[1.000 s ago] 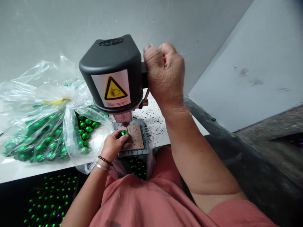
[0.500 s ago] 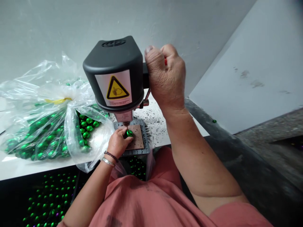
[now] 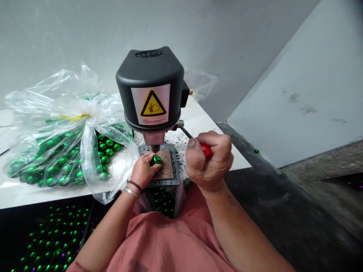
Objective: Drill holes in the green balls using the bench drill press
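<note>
A black bench drill press [image 3: 150,75] with a yellow warning label stands on the white table. My left hand [image 3: 144,169] pinches a shiny green ball [image 3: 157,160] on a brown board [image 3: 166,166] over the drill's grey base [image 3: 175,183]. The drill bit [image 3: 155,154] comes down to the top of the ball; whether it has entered cannot be made out. My right hand [image 3: 210,160] is closed around the red knob [image 3: 207,152] of the feed lever [image 3: 185,131], low and to the right of the drill head.
A clear plastic bag [image 3: 93,151] full of green balls lies left of the drill. Dark shavings are scattered over the white table [image 3: 227,151]. Below the table edge, several green balls fill a dark container [image 3: 53,241] and another bag [image 3: 163,202]. One ball [image 3: 256,151] lies on the floor.
My right hand has pulled the feed lever down from beside the drill head toward me. My left hand keeps the ball on the board. The view has shifted slightly.
</note>
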A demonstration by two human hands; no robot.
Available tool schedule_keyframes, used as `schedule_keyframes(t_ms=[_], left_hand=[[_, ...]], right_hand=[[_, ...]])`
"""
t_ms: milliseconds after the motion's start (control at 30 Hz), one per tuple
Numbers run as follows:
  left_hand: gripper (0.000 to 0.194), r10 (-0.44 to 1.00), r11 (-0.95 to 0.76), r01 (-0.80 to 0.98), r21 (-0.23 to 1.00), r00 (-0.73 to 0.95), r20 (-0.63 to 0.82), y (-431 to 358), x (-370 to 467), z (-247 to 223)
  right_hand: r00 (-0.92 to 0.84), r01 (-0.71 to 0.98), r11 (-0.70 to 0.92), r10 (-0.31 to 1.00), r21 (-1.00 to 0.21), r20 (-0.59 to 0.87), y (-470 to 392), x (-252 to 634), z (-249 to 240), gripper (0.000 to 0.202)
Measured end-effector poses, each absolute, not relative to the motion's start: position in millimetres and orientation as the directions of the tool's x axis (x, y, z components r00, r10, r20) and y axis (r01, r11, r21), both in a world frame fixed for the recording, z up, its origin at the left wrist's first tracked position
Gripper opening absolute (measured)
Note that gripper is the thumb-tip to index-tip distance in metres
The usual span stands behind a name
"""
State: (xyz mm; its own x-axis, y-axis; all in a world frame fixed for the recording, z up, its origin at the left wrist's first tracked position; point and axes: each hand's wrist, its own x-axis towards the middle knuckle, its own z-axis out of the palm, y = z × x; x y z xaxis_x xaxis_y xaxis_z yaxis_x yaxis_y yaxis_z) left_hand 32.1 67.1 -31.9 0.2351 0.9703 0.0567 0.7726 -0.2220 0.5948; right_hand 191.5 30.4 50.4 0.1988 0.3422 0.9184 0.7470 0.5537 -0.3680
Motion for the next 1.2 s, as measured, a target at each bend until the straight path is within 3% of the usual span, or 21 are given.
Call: schedule_keyframes(t_ms=[467, 1000, 1133, 1200], left_hand=[[0.040, 0.978, -0.182, 0.759, 0.625, 0.203, 0.039, 64, 33, -32], [0.035, 0.978, -0.195, 0.751, 0.631, 0.197, 0.068, 64, 32, -37], [0.039, 0.977, -0.207, 0.752, 0.626, 0.186, 0.099, 65, 32, -40], [0.039, 0.981, -0.189, 0.754, 0.629, 0.166, 0.096, 65, 33, -39]], right_hand=[[0.248, 0.633, 0.651, 0.341, -0.418, 0.907, 31, 185, 27, 0.022], [0.189, 0.589, 0.683, 0.402, -0.431, 0.896, 27, 184, 4, 0.014], [0.236, 0.639, 0.650, 0.342, -0.410, 0.910, 33, 186, 33, 0.010], [0.300, 0.718, 0.538, 0.335, -0.443, 0.893, 41, 185, 62, 0.002]])
